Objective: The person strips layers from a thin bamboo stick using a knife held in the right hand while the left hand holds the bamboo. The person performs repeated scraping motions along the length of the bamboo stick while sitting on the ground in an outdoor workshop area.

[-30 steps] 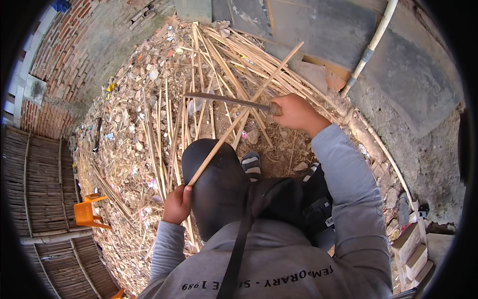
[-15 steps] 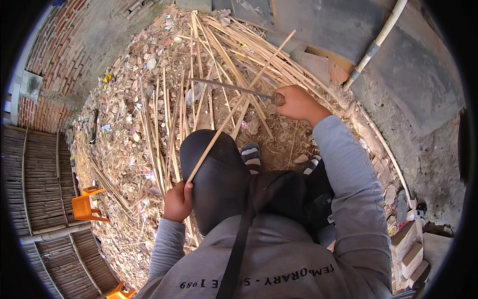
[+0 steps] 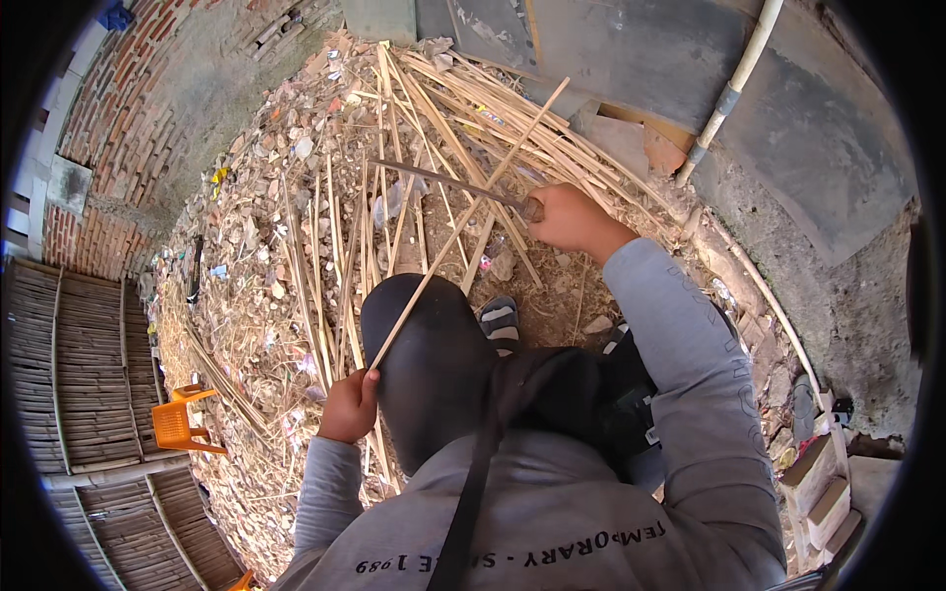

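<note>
My left hand (image 3: 349, 406) is closed around the lower end of a long, thin bamboo strip (image 3: 519, 148). The strip slants up and to the right across the dark covering on my left knee (image 3: 424, 355). In my right hand (image 3: 574, 222) is the short handle of a long knife (image 3: 434, 178), its narrow dark blade pointing left. The blade crosses the strip partway along; whether it cuts into it, I cannot tell.
Many bamboo strips (image 3: 335, 227) lie on rubble-strewn ground ahead and to the left. Grey panels (image 3: 631, 49) and a pale pipe (image 3: 734, 89) stand at the upper right. An orange plastic chair (image 3: 177, 422) is by a bamboo-slat wall (image 3: 89, 364) at the left.
My right hand and the knife have shifted left and slightly nearer to me. The strip's far end has dipped a little, while my left hand keeps its grip. The whole view has shifted slightly.
</note>
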Demonstrator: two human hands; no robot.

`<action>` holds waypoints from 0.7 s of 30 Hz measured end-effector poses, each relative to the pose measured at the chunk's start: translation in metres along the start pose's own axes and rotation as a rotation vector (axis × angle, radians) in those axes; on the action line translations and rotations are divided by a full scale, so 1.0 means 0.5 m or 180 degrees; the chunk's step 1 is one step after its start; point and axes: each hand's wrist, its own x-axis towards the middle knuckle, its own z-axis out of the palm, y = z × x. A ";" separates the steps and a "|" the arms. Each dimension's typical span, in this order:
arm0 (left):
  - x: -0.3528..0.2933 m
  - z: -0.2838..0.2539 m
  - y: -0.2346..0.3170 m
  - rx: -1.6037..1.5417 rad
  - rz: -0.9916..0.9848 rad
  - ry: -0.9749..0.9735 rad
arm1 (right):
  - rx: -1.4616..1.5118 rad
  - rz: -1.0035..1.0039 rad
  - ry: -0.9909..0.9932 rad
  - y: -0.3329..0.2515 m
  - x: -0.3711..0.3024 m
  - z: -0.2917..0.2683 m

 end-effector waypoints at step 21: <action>-0.005 0.009 -0.008 -0.0207 0.0188 0.0086 | -0.0165 0.0195 0.0032 -0.053 0.006 -0.012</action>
